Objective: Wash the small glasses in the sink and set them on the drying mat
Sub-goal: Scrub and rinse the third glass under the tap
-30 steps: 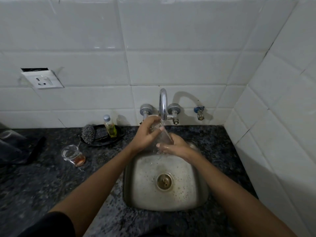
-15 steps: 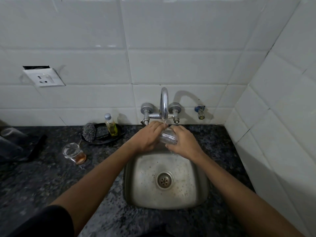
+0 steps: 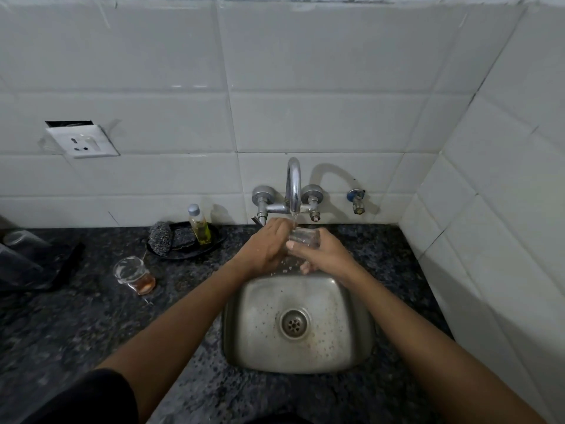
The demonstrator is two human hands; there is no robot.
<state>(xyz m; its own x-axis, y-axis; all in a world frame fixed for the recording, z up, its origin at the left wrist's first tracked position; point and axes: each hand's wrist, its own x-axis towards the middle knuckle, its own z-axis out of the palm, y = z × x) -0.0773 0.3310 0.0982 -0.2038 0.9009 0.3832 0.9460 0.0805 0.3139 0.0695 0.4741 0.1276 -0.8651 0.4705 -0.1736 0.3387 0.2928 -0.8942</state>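
- A second ago the small glass (image 3: 303, 237) was tilted lower over the sink (image 3: 298, 359); now both hands have lifted it right up under the tap (image 3: 293, 185) — water falls onto it.
- The right hand (image 3: 321, 254) has its fingers (image 3: 292, 245) wrapped around the glass; the left hand (image 3: 265, 247) is curled against its other side, probably rubbing it.
- My read: the rinse is in progress, nothing placed on the mat yet.
- A second glass (image 3: 134, 275), with amber dregs, waits on the tabletop (image 3: 76, 325) — well left of the sink.
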